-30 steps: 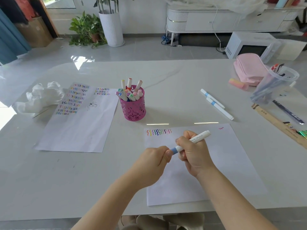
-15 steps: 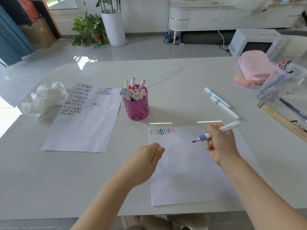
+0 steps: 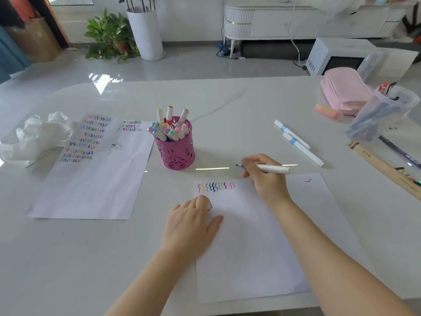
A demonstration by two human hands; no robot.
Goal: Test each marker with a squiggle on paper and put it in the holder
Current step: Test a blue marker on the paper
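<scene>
Head view: my right hand (image 3: 265,179) grips a white marker (image 3: 272,168) in a writing hold, fingers closed around the barrel near its blue collar, the uncapped tip pointing left and sitting just past the far edge of the near sheet of paper (image 3: 262,247); I cannot tell whether the tip touches the table (image 3: 227,106). The marker's rear end projects to the right of the hand. My left hand (image 3: 193,221) rests palm down on the left edge of that sheet, fingers curled over a small pale object at the fingertips, probably the cap, though too little of it shows to confirm. A row of coloured squiggles (image 3: 216,187) runs along the sheet's far left corner, just far of the left hand and just left of the right hand. The pink holder (image 3: 175,150) stands upright on the table, far and left of the sheet, loaded with markers. Two more white markers (image 3: 298,142) lie side by side on the table, far and right of the right hand, apart from it. A second sheet (image 3: 95,179), covered with squiggle rows at its far end, lies left of the holder.
</scene>
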